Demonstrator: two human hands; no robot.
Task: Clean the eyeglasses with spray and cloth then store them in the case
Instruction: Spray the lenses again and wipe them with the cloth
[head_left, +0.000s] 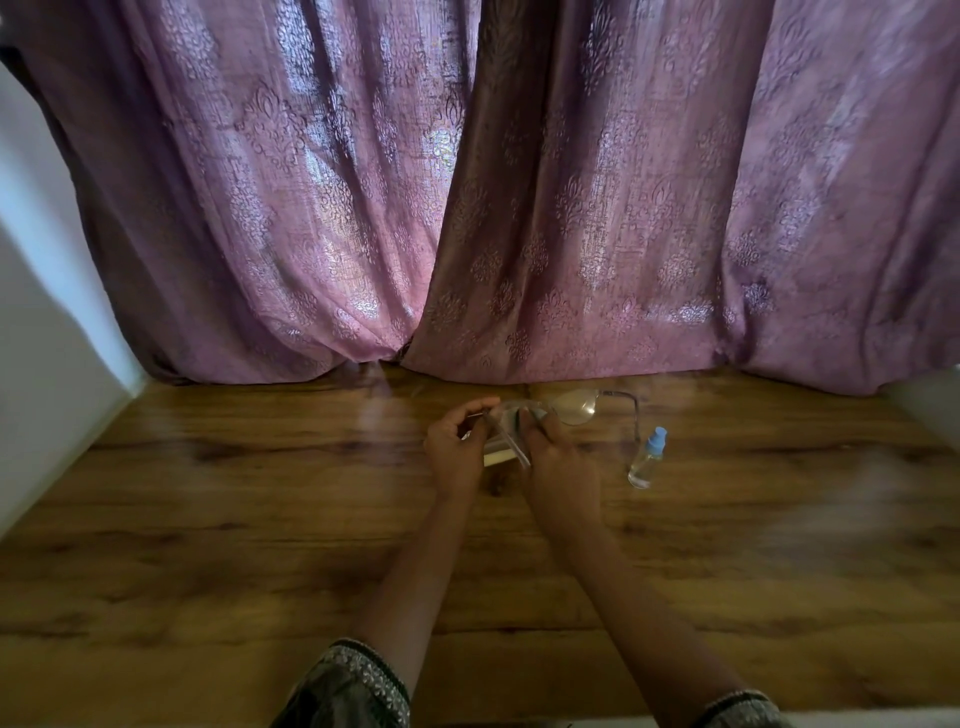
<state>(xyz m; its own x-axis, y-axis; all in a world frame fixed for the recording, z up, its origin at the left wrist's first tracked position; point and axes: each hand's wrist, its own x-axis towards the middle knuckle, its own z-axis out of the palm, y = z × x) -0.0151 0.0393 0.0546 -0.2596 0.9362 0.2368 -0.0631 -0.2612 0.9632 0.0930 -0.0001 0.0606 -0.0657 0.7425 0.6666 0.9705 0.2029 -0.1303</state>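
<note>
Thin-framed eyeglasses (576, 408) are held over the wooden table (260, 519), temples unfolded. My left hand (457, 447) pinches the frame at its left end. My right hand (553, 457) grips the left lens, apparently through a pale cloth (511, 421); blur keeps me from being sure. The right lens and right temple stick out free to the right. A small clear spray bottle (647, 457) with a blue cap lies tilted on the table, right of my right hand. A pale flat thing (497, 454) lies below my hands, possibly the case.
Purple patterned curtains (467, 208) hang down to the table's far edge. A white wall (41, 338) bounds the left side. Dark embroidered sleeves (348, 691) show at the bottom of the frame.
</note>
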